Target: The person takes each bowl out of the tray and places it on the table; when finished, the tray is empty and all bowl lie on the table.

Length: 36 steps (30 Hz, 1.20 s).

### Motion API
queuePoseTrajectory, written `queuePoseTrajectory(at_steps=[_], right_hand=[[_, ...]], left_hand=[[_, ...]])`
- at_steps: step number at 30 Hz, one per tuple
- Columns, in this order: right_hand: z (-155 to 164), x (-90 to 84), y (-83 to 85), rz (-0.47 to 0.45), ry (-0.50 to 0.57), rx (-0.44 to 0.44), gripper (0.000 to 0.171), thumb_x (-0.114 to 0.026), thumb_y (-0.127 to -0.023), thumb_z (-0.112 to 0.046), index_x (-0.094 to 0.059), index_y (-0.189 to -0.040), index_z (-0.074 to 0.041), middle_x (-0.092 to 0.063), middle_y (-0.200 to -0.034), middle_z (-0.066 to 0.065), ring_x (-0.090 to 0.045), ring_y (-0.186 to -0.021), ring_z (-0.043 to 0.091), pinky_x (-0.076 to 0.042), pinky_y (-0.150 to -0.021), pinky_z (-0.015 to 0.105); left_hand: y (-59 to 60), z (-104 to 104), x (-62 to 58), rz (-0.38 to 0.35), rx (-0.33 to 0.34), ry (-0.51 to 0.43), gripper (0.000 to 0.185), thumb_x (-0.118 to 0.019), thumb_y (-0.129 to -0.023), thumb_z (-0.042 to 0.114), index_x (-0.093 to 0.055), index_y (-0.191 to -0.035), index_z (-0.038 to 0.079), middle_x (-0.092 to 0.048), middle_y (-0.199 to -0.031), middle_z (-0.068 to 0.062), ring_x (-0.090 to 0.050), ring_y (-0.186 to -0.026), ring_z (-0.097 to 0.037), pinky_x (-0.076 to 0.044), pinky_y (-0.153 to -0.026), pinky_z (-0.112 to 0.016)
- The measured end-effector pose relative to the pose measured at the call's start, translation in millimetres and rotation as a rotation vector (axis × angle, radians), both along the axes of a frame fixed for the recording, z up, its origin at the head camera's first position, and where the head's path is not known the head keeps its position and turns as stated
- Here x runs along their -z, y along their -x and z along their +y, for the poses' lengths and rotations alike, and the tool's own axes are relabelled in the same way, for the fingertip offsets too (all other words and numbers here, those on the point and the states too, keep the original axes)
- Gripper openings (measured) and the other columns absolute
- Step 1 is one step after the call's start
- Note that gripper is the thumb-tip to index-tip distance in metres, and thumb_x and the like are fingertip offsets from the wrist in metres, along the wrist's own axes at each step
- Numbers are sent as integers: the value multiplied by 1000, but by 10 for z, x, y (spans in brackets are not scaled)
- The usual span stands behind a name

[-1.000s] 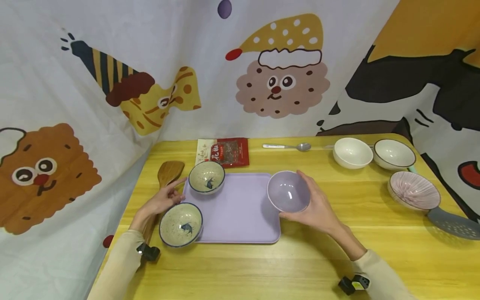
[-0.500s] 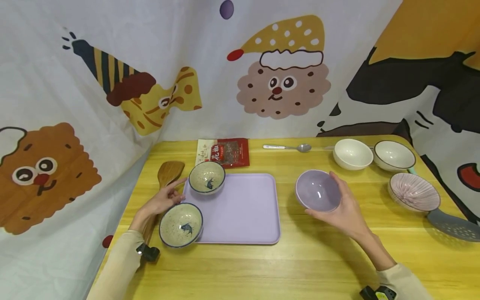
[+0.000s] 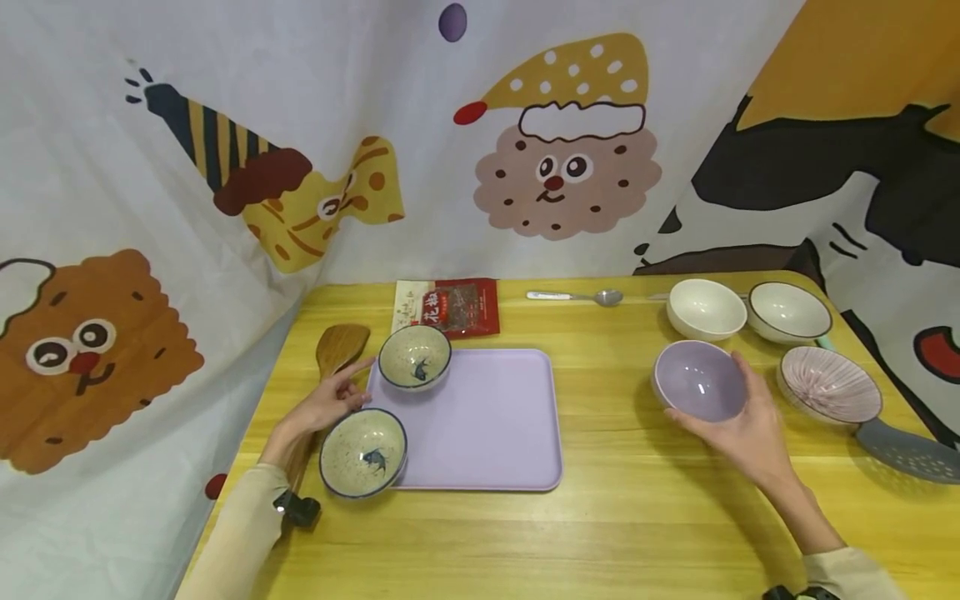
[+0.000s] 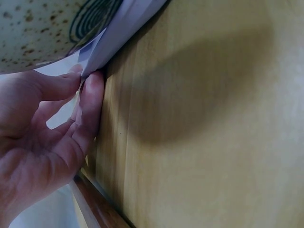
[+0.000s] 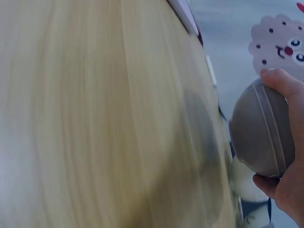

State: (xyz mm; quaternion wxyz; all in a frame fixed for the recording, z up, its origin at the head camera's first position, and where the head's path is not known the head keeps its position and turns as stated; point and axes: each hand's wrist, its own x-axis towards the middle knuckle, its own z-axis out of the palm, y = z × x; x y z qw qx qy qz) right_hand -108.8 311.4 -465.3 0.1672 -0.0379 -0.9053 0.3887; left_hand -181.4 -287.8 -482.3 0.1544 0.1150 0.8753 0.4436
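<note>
Over the yellow table [image 3: 600, 517], right of the purple tray [image 3: 480, 433], we see the right hand [image 3: 750, 433] grasping a lilac bowl [image 3: 699, 381], fingers cupped around its underside; it seems lifted off the table, though the blurry wrist view leaves that unsure. Left hand [image 3: 318, 407] rests with relaxed fingers against the tray's left edge, between two speckled fish bowls [image 3: 414, 357] and over a wooden spatula [image 3: 337, 348].
</note>
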Motion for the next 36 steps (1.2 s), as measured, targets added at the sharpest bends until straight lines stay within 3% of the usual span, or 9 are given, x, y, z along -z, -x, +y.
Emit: queuePoseTrajectory(at_steps=[15,22,36], right_hand=[[397,160,85,-54,-11,117,120,-95,-66,-29,-25,-158,1,-39,-149,40,-43,-127,59,-36,-98,76],[460,177,105,-96,-8,143,122,-94,-68,-33,-20,-160,1,-35,-151,40,-41,-129,59,-35,-99,75],[489,174,154,-94,-63,178,119,-89,-74,-36,-17,-159,5,-34,-149,43,-40,-129,61,-33,-102,75]], left_hand=[[6,9,1,0,6,20,66,-58,-99,0,-30,-158,1,-61,-84,-15,-54,-72,-13,-47,-62,-22],[6,15,2,-6,5,29,65,-58,-99,1,-29,-158,1,-61,-84,-15,-53,-72,-12,-46,-63,-23],[9,-1,27,7,2,18,66,-60,-99,2,-31,-158,2,-61,-84,-14,-53,-72,-13,-46,-62,-23]])
